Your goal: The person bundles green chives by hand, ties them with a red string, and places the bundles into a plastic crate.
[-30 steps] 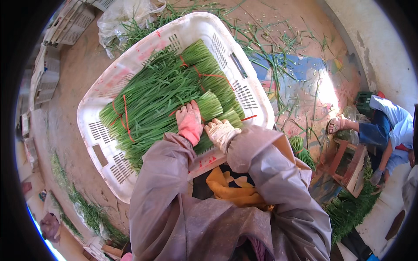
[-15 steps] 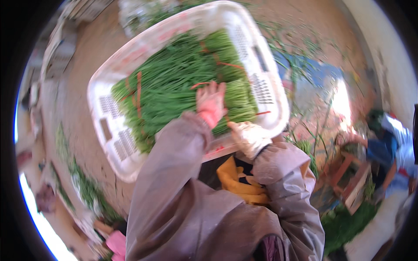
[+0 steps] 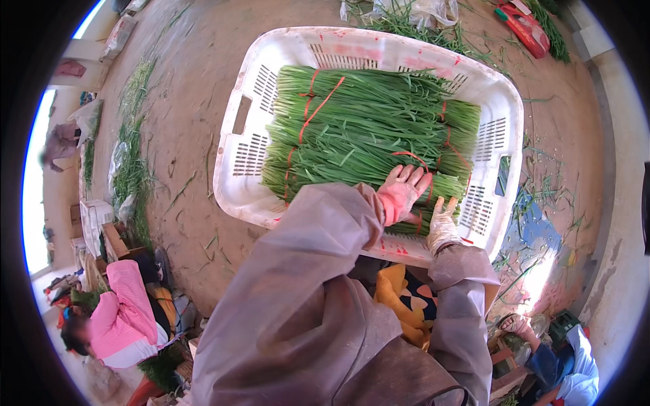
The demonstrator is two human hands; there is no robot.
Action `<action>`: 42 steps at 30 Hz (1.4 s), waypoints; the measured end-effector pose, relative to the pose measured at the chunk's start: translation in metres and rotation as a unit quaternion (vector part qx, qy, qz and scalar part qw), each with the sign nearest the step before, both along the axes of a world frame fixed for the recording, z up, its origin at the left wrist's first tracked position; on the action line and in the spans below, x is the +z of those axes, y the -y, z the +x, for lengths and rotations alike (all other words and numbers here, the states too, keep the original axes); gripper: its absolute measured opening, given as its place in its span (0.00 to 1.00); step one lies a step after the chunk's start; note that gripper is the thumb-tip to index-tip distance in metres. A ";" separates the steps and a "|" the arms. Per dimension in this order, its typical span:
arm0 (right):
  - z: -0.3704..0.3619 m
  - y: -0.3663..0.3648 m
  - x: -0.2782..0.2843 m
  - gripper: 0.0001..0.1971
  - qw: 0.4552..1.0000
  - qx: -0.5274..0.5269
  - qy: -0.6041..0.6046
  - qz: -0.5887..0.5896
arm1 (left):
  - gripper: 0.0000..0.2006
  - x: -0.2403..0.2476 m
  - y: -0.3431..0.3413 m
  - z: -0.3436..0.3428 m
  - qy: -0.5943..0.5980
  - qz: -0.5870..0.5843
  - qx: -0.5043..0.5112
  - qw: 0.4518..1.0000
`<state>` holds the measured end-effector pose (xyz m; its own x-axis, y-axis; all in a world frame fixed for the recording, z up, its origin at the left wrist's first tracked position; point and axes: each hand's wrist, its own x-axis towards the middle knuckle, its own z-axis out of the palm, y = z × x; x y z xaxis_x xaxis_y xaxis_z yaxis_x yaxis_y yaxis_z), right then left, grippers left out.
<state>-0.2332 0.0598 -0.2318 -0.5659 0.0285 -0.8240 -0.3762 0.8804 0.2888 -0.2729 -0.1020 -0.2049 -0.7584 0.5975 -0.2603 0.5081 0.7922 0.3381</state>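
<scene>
A white plastic crate [image 3: 237,203] with slotted walls holds several bundles of long green chives [image 3: 359,128], laid side by side and tied with red bands [image 3: 318,111]. My left hand [image 3: 401,193], pinkish, lies flat on the bundle nearest me with its fingers stretched out. Beside it on the right, my right hand [image 3: 443,227] wears a pale glove with the fingertips bare. Its fingers point away from me and rest against the near right end of the same bundle, at the crate's near side. Its thumb cannot be made out.
Loose green stalks [image 3: 132,162] lie along the floor at left. At lower left is a person in pink [image 3: 128,311]; another in blue [image 3: 569,365] is at lower right. A red bag [image 3: 525,30] and clear plastic [image 3: 426,12] lie beyond the crate.
The crate appears turned and further right in the picture as the view has shifted. Both my hands are now nearer the crate's near right corner, the left still flat on the chives.
</scene>
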 end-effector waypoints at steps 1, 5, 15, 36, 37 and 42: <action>0.002 -0.004 -0.001 0.51 0.999 -0.036 -0.023 -0.023 | 0.59 0.008 0.009 0.000 0.000 0.008 -0.034 0.999; 0.004 -0.013 -0.015 0.35 0.968 -0.165 -0.076 -0.175 | 0.69 -0.014 0.018 0.001 0.031 0.040 -0.054 0.997; 0.064 -0.077 0.121 0.43 0.613 -0.210 -0.551 -0.526 | 0.70 -0.007 -0.005 -0.012 0.032 -0.083 -0.078 0.993; 0.446 -0.293 -0.075 0.59 0.668 -0.683 -0.276 -0.107 | 0.34 -0.127 -0.055 0.003 -0.382 -0.109 -0.205 0.894; 0.427 -0.307 -0.090 0.64 0.685 -0.678 -0.251 -0.089 | 0.33 -0.131 -0.053 -0.002 -0.419 -0.098 -0.224 0.875; 0.384 -0.352 -0.144 0.63 0.701 -0.684 -0.170 -0.109 | 0.36 -0.149 -0.025 -0.029 -0.513 -0.147 -0.266 0.802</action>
<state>0.1508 0.4123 -0.3760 -0.2973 0.6302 -0.7173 0.9206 0.3884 -0.0403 -0.3015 -0.0774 -0.3540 -0.3205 0.9354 0.1491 0.6921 0.3388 -0.6374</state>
